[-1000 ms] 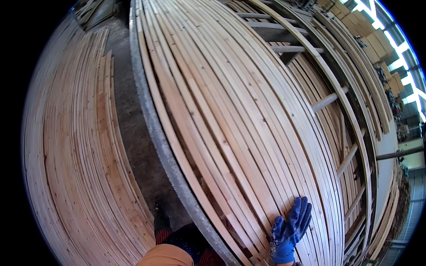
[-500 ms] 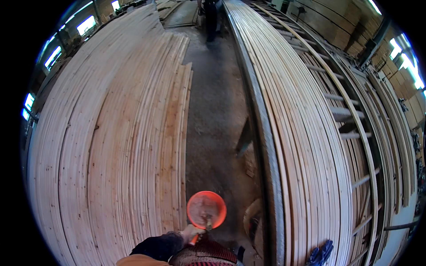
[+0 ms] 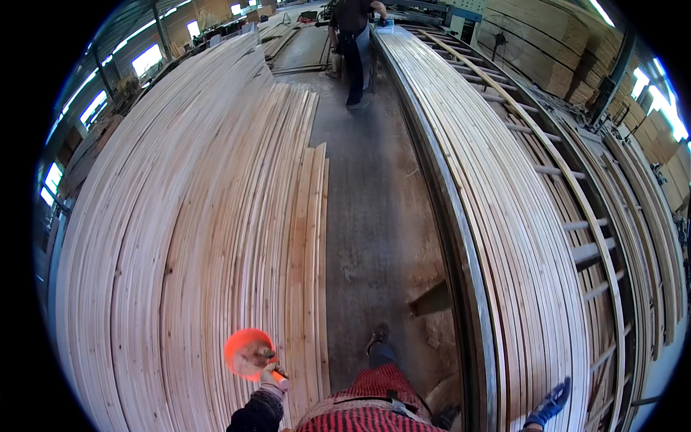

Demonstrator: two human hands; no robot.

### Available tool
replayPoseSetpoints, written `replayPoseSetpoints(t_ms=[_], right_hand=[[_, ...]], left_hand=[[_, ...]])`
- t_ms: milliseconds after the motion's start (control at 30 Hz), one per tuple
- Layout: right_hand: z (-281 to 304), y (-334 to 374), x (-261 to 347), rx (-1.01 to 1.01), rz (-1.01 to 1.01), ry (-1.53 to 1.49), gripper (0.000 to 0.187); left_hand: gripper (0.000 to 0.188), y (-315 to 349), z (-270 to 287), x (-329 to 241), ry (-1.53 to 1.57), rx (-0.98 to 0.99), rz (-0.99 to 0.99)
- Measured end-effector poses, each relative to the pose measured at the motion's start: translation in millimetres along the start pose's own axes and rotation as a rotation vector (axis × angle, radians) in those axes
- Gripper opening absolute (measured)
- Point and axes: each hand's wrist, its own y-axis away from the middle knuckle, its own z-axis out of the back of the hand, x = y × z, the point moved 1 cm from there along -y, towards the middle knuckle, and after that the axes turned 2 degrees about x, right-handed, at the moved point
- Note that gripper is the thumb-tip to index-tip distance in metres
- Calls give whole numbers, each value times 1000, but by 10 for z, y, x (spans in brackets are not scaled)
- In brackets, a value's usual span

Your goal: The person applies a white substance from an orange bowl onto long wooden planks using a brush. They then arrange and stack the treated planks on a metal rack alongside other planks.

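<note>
My left hand (image 3: 271,376) is closed round the handle of an orange plastic dipper (image 3: 232,354). Inside its round bowl is pale brownish stuff, with the end of a small tool (image 3: 268,353) leaning over the rim; its kind cannot be made out. The dipper is held above long pale boards (image 3: 194,288) laid side by side on my left. My right hand (image 3: 551,405), in a dark blue glove, lies with fingers stretched out on the narrow wood strips (image 3: 497,237) to my right. It holds nothing that I can see.
A metal-edged bench rail (image 3: 461,245) borders the strips, with a roller frame (image 3: 561,173) beyond them. Between the stacks runs a dark floor aisle (image 3: 360,216). Ahead, another person (image 3: 353,50) stands in it, one arm reaching over the strips' far end.
My left hand has carried the dipper leftward from above the aisle to over the left boards. The gloved right hand has shifted slightly right. More of the person ahead shows.
</note>
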Motion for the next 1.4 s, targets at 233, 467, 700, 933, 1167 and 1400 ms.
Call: replayPoseSetpoints(t_ms=[233,467,700,933,1167,1400], right_hand=[[-4794,-111,1200,524,417,58,47],[-8839,721,2688,1171,972,-116,36],[-10317,561,2142,1581,846,250,28],[-11316,-352,1704,1317,609,370,25],[-13628,-1022,1695,1286,639,304,24],[-16186,-1326,2167,1514,767,201,25]], left_hand=[[14,-198,-1451,-374,-153,20,-12],[13,-960,-2950,-1461,-36,-43,-91],[13,-2310,-4685,-2399,-22,5,-104],[12,-3492,-6189,-2551,67,-15,-24],[9,-4882,-7773,-3128,26,32,-123],[13,-5445,-9434,-3437,169,-4,-27]])
